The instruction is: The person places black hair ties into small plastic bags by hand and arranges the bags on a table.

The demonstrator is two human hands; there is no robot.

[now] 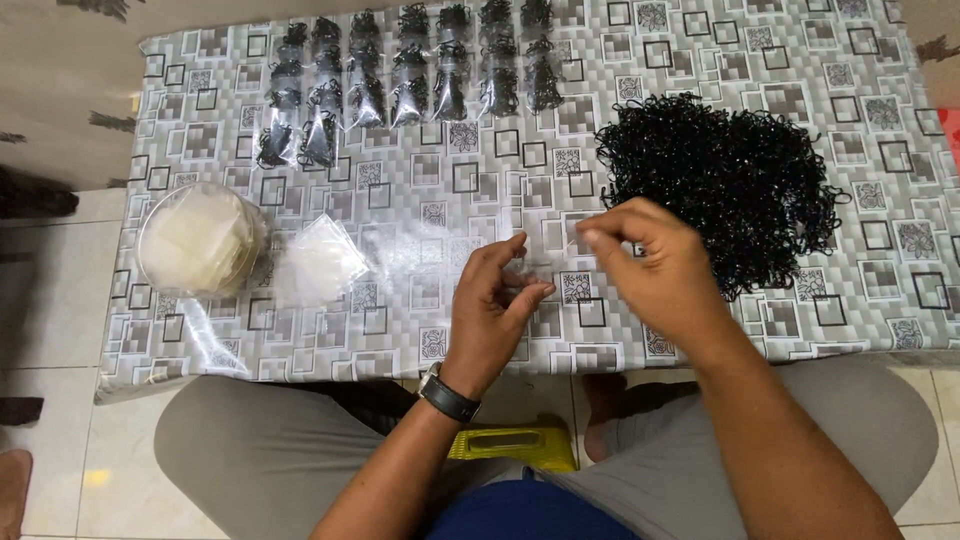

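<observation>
My left hand [492, 310] and my right hand [655, 262] are raised together over the front middle of the table [700, 60]. Between their pinched fingertips is a small clear plastic bag [545, 262], thin and hard to make out. A big heap of black elastic bands [722, 172] lies just right of my right hand. A loose stack of clear small bags [318, 258] lies to the left of my left hand. Rows of filled bags of black bands [400, 75] lie at the far side.
A round clear tub of white pieces [198, 240] stands near the table's left edge. The table has a grey squared-pattern cover. A yellow object [510, 442] sits on the tiled floor between my knees. A dark watch is on my left wrist.
</observation>
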